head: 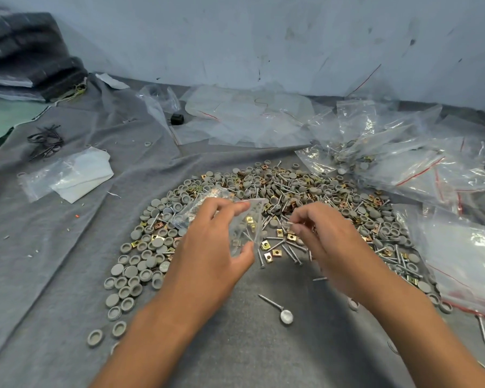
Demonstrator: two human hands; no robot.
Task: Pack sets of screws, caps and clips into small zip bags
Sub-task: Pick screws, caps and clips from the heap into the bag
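My left hand (212, 247) holds a small clear zip bag (245, 228) between thumb and fingers, mouth toward the right; gold clips and a screw show inside it. My right hand (319, 236) is just right of the bag and pinches a small part, hard to make out, at its fingertips. Under both hands a wide heap (263, 191) of grey caps, gold clips and silver screws lies on the grey cloth (53, 261). A lone screw (276, 306) lies near the front.
Filled and empty zip bags (403, 152) are piled at the right and back right. A clear bag with white paper (73, 175) lies at the left, black ties (45, 141) behind it. A small black object (177, 119) sits at the back; folded dark fabric (25, 51) at the far left.
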